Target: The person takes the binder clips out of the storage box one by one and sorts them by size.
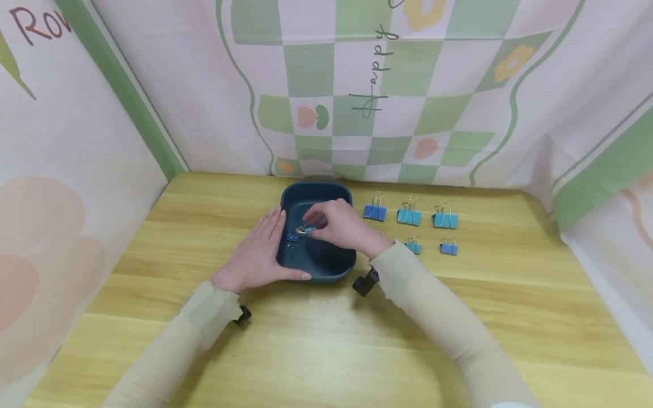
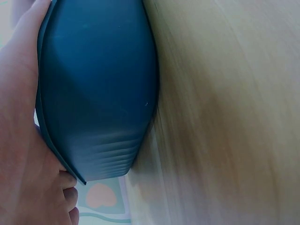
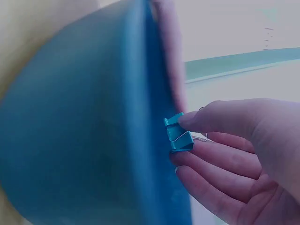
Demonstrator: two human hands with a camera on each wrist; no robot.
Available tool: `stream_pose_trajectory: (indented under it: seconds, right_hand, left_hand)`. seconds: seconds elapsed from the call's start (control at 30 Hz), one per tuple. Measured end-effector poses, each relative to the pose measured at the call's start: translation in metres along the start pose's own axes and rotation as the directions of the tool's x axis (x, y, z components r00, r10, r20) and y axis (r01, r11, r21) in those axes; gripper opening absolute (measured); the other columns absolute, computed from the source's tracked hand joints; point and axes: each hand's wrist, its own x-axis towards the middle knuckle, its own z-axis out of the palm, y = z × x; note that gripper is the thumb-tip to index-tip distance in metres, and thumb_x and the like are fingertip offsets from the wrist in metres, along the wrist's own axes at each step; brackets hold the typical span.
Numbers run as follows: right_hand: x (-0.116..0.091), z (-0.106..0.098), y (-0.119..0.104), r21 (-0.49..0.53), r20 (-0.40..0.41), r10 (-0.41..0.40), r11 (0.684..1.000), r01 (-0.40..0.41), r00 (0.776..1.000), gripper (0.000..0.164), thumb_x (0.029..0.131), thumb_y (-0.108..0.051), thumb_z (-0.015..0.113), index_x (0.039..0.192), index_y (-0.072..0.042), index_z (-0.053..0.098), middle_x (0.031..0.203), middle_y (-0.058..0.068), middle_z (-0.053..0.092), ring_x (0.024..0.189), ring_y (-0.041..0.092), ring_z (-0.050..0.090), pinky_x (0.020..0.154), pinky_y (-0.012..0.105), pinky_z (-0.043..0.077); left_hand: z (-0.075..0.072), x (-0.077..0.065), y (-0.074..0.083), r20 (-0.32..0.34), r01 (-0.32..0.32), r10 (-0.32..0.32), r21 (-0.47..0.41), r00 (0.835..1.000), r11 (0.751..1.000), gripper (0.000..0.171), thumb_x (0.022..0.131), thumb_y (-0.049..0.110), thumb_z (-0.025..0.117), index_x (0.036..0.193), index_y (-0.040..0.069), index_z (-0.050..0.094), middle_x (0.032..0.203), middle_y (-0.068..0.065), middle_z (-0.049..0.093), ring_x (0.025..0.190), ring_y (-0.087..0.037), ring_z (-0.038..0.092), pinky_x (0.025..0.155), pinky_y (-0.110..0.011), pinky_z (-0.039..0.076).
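Observation:
A dark blue-green plastic box [image 1: 326,266] stands open on the table. My left hand [image 1: 257,252] rests on it, with straight fingers along its left rim and the thumb along the front rim. From the left wrist, the box's outer wall [image 2: 98,79] fills much of the view. Over the box's inside, my right hand [image 1: 339,224] pinches a small teal binder clip [image 3: 179,135] between thumb and fingers, its wire handles toward the palm. A small blue binder clip [image 1: 292,238] lies inside the box near the left wall, with tiny bits beside it too small to tell.
Right of the box, binder clips stand in two rows. The back row has a blue clip [image 1: 374,213] and two teal clips [image 1: 410,217]; the front row shows a smaller teal clip [image 1: 414,248] and a blue one [image 1: 449,249]. My right wrist partly hides another. A printed curtain [image 1: 367,153] hangs behind.

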Motion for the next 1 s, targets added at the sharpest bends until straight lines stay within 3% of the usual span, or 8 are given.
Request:
stream_pose_trajectory:
  seconds: [0.3, 0.67, 1.0]
  right_hand:
    - [-0.016, -0.036, -0.002, 0.061, -0.063, 0.043, 0.997, -0.039, 0.997, 0.028, 0.088, -0.006, 0.08, 0.115, -0.004, 0.072, 0.109, 0.008, 0.074, 0.098, 0.021, 0.072, 0.084, 0.034, 0.059]
    - [-0.044, -0.075, 0.009, 0.033, -0.149, 0.067, 0.997, -0.063, 0.987, 0.025, 0.088, -0.007, 0.081, 0.111, -0.005, 0.074, 0.102, 0.009, 0.075, 0.089, 0.019, 0.072, 0.08, 0.038, 0.059]
    - [-0.07, -0.1, 0.024, 0.021, -0.223, 0.146, 0.989, -0.145, 0.964, 0.026, 0.087, -0.008, 0.082, 0.111, -0.004, 0.074, 0.099, 0.008, 0.075, 0.088, 0.021, 0.072, 0.081, 0.039, 0.059]
  left_hand:
    - [0.0, 0.0, 0.001, -0.002, 0.011, -0.011, -0.005, 1.0, 1.0, 0.144, 0.068, 0.099, 0.047, 0.161, -0.001, 0.003, 0.169, -0.017, 0.0, 0.154, -0.024, -0.003, 0.124, -0.04, 0.007]
    - [0.002, 0.0, 0.0, -0.002, 0.013, -0.013, -0.009, 1.0, 1.0, 0.145, 0.066, 0.099, 0.049, 0.162, -0.001, 0.003, 0.169, -0.016, -0.001, 0.154, -0.023, -0.003, 0.124, -0.04, 0.007]
    - [0.002, 0.001, 0.001, 0.002, 0.009, -0.009, -0.002, 1.0, 1.0, 0.145, 0.067, 0.1, 0.047, 0.161, -0.001, 0.001, 0.168, -0.018, -0.002, 0.154, -0.024, -0.004, 0.123, -0.038, 0.005]
